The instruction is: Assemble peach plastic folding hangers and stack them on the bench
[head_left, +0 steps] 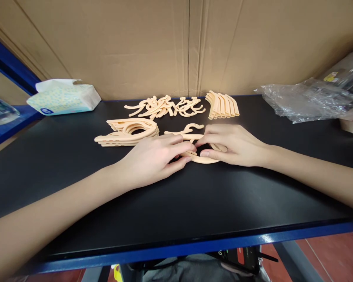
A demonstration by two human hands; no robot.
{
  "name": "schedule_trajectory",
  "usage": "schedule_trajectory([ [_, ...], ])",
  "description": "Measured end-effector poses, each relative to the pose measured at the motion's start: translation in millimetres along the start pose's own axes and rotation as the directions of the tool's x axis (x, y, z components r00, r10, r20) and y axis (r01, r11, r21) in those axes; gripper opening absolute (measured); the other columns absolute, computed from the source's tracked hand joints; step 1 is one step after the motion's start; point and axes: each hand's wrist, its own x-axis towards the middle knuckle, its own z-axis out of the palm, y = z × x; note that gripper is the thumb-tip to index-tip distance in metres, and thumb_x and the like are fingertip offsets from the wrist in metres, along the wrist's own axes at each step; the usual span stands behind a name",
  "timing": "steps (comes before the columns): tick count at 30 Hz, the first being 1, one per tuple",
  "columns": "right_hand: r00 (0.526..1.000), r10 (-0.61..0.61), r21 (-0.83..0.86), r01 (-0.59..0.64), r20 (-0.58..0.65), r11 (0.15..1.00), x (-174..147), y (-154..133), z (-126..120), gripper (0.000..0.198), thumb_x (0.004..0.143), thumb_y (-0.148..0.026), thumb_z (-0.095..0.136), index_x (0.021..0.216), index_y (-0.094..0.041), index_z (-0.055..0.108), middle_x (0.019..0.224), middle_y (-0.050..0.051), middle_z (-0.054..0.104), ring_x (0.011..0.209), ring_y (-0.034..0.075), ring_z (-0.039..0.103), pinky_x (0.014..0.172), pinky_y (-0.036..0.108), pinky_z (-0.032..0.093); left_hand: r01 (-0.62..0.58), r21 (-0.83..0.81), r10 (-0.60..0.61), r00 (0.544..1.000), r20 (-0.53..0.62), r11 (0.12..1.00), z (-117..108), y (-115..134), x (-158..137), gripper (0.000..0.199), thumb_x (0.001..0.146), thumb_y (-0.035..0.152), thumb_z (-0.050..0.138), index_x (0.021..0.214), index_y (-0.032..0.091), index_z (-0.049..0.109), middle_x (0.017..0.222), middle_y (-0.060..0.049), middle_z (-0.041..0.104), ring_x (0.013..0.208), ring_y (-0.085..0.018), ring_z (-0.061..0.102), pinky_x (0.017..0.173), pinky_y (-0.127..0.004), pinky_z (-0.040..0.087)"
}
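Observation:
My left hand (157,154) and my right hand (235,145) meet over a peach plastic hanger frame (206,159), low on the black table. The left fingers and thumb close on its left part. Those of the right hand are curled round its right side. Fingers hide much of the frame, so I cannot tell how its parts join. Just beyond lies a peach hook piece (194,127) with a curved end. To the left of the hands sits a stack of folded peach hangers (126,137).
Along the back are a loose pile of peach hanger parts (155,107), curved hooks (190,107) and a row of tubular arms (223,105). A tissue pack (64,96) stands back left, clear plastic bags (306,98) back right. Cardboard (120,47) walls the rear; a phone (244,258) shows below.

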Motion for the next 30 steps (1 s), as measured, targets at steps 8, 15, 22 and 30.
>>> schedule_trajectory([
  [8,0.986,-0.157,0.016,0.156,0.052,0.988,1,-3,-2,0.04,0.099,-0.046,0.041,0.104,-0.015,0.065,0.08,0.003,0.059,0.068,0.014,0.051,0.062,0.025,0.036,0.004,-0.037,-0.003,1.0,0.023,0.999,-1,2,1,0.022,0.099,0.028,0.044,0.094,0.018,0.063,0.094,-0.002,0.064,0.084,-0.016,0.06,0.071,-0.026,0.04],
  [15,0.961,-0.278,-0.038,0.277,-0.002,0.96,1,-15,0,0.039,0.1,-0.043,0.04,0.091,-0.016,0.065,0.07,0.002,0.062,0.062,0.013,0.051,0.061,0.026,0.036,0.008,-0.19,-0.002,0.999,0.036,0.982,-3,4,2,0.015,0.094,0.024,0.054,0.081,0.017,0.058,0.08,0.001,0.058,0.071,-0.012,0.053,0.064,-0.024,0.037],
  [22,0.974,-0.01,-0.138,-0.022,-0.225,0.99,2,-5,1,0.028,0.098,-0.028,0.043,0.11,-0.017,0.065,0.107,0.009,0.068,0.099,0.021,0.061,0.085,0.035,0.047,0.101,-0.326,-0.076,0.993,0.087,0.94,-3,7,2,0.006,0.086,0.014,0.058,0.09,0.019,0.059,0.086,0.001,0.057,0.085,-0.014,0.054,0.077,-0.025,0.042],
  [30,0.965,0.211,-0.154,-0.235,-0.157,0.96,4,7,8,0.022,0.093,-0.024,0.05,0.104,-0.016,0.068,0.102,0.008,0.071,0.095,0.024,0.064,0.083,0.037,0.048,0.132,-0.481,-0.091,0.99,0.109,0.867,-3,8,3,0.024,0.087,0.005,0.051,0.103,0.02,0.061,0.108,-0.002,0.059,0.097,-0.014,0.057,0.084,-0.025,0.045],
])
